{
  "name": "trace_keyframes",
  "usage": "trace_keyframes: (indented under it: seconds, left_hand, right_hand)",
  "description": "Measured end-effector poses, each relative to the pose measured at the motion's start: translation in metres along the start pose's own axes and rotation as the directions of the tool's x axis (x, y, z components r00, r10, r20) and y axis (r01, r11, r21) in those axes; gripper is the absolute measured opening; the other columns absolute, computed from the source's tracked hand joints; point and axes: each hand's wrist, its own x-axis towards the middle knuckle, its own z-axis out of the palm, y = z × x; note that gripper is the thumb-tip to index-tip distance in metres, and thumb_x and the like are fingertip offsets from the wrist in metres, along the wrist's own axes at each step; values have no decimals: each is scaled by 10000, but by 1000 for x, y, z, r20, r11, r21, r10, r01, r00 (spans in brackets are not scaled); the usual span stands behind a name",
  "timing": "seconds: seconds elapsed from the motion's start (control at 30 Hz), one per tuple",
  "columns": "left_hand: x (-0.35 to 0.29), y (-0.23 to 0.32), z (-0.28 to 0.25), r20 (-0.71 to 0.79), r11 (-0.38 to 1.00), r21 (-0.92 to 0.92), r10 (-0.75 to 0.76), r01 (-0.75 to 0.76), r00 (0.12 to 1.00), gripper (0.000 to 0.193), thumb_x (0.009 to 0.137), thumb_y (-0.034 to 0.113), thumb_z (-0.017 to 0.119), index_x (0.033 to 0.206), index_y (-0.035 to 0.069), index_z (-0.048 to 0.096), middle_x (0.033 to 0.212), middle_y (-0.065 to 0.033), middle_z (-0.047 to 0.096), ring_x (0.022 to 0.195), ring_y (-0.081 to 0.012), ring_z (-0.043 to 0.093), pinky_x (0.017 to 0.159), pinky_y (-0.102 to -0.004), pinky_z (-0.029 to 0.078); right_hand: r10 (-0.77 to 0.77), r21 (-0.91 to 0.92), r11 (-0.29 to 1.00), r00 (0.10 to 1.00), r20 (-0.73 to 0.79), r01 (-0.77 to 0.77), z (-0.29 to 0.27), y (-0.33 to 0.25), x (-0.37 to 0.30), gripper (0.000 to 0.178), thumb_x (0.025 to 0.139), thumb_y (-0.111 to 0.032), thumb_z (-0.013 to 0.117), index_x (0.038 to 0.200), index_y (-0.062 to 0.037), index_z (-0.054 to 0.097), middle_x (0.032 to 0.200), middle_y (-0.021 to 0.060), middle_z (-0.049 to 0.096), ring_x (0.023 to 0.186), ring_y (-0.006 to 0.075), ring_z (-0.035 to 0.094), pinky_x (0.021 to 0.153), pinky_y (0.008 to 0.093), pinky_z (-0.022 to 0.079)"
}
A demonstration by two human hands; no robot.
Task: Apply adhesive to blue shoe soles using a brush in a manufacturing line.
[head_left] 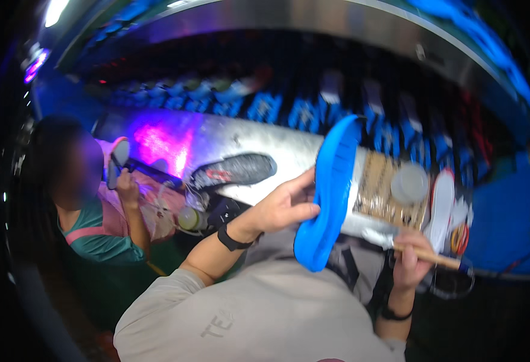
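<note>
The blue sole [332, 193], tilted over the near edge of the bench [298, 148], looks light and flexible, best held by its sides, where the half-open left hand [284, 206] pinches it, the right hand [411, 260] being curled round a brush [437, 258].

A bright blue, curved shoe sole [330, 193] is held up, tilted, its far end leaning right; right of it slants a wooden-handled brush [438, 258], pale end leftward.
</note>
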Motion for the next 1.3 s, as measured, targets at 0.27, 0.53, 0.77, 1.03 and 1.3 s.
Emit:
trace_keyframes:
  seconds: [0.27,0.53,0.77,1.03,1.3]
  left_hand:
    - [88,194,-81,-30,770,60,638,-636,769,461,988,247,449,1354,-34,446,1188,-168,636,996,-245,677,898,-399,553]
    - [169,335,-239,-328,-62,761,822,646,466,322,811,236,600,934,-21,750,998,-280,698,1029,-414,671,913,-438,534]
    - [146,355,-308,-454,-483,521,541,704,708,442,903,107,493,1339,59,540,1276,-250,579,1223,-406,553,1005,-529,458]
    - [135,358,-296,-113,-649,595,517,475,849,249,793,69,599,990,17,742,968,-245,694,968,-385,669,867,-466,527]
    - [75,349,-214,-313,-123,774,779,621,543,526,938,491,568,1083,11,724,731,-49,603,704,-123,585,659,-249,462]
  right_hand:
    - [83,8,997,996,-36,-83,-1,7,-3,254,903,-229,630,901,22,668,755,65,566,622,111,506,571,237,384]
    - [178,35,984,984,-29,-177,-12,15,-12,200,939,-178,585,926,15,637,835,59,580,676,85,510,597,217,392]
    - [224,31,974,968,-111,-222,-23,22,-19,183,941,-166,592,926,10,641,810,53,594,650,81,522,567,206,384]
    - [226,-102,962,950,-215,-252,-45,26,1,172,919,-111,620,995,36,667,884,64,649,751,109,579,678,259,472]
    - [96,-473,862,974,-204,-183,-82,41,60,102,926,-74,625,948,11,679,749,12,636,678,68,545,605,239,426]
